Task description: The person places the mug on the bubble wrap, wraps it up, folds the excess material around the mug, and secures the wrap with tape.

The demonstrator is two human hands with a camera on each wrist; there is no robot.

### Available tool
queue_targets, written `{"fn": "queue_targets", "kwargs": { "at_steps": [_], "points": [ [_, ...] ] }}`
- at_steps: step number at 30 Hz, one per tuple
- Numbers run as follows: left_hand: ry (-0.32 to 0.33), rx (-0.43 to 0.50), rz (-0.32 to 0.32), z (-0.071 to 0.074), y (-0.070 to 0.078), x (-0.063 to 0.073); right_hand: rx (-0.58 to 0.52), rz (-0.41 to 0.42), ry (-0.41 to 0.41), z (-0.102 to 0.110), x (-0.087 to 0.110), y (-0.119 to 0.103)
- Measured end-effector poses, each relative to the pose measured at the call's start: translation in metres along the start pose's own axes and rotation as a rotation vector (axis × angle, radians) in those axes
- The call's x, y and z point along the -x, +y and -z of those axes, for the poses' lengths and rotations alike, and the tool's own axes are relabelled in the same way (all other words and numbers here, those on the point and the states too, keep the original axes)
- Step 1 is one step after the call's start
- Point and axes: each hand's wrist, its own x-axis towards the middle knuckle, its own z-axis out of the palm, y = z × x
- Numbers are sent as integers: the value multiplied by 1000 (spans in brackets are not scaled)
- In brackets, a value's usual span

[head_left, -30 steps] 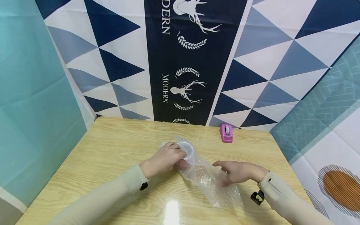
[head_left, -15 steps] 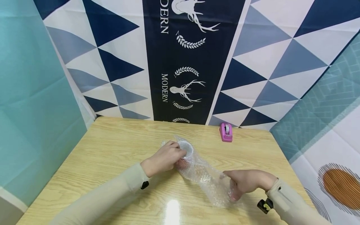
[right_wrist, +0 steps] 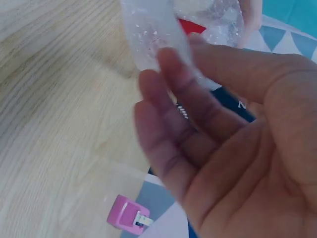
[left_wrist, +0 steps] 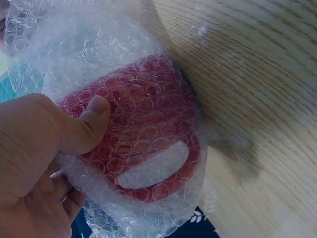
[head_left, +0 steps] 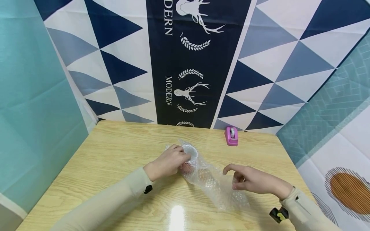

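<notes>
Wrapped in clear bubble wrap (head_left: 212, 184), a red cup-like thing (left_wrist: 143, 116) with a pale round end and a white oval patch lies tilted over the table. My left hand (head_left: 169, 162) grips it through the wrap, the thumb pressed on its red side in the left wrist view. From there the loose tail of the wrap stretches to the right along the table. Above that tail is my right hand (head_left: 254, 179), its fingers loosely bent; the right wrist view shows nothing between them. How the left fingers lie beneath the wrap is partly hidden.
A pink tape dispenser (head_left: 231, 136) stands near the back edge of the wooden table (head_left: 130, 138), right of centre. Patterned cloth (head_left: 185, 64) hangs directly behind the table. A teal cloth (head_left: 37, 112) borders the left side.
My right hand has slid rightward along the tail of the bubble wrap, then lifted with its fingers loosened. My left hand stays in place on the red cup-like thing.
</notes>
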Motion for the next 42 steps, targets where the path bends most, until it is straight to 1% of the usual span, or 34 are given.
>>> {"fn": "queue_targets", "kwargs": {
  "at_steps": [5,8,11,13,18,20,22,26,31,34,37,42],
  "points": [
    [-2,20,2,0,-1,0,0,86,58,1,-3,-2],
    [-10,33,8,0,-2,0,-4,163,89,2,-6,-1],
    [-17,41,12,0,-2,0,5,208,109,6,-8,-1],
    [-18,41,13,0,-2,0,17,221,120,8,-8,-3],
    [-18,35,13,0,-2,0,64,172,147,11,-11,-10],
    [-18,31,14,0,-2,0,74,146,176,10,-15,-12],
    [-18,26,15,0,-3,-1,60,130,217,9,-20,-13],
    [-17,20,16,-1,-3,-1,4,139,313,6,-32,-14],
    [-14,29,11,-2,-3,-1,-79,168,391,4,-48,-15],
    [-8,33,7,-2,-3,-1,-74,192,453,4,-58,-16],
    [-5,32,6,-1,-3,-1,-49,196,511,3,-68,-18],
    [-12,24,13,-2,-3,-1,-65,169,554,1,-87,-22]
  ]
}}
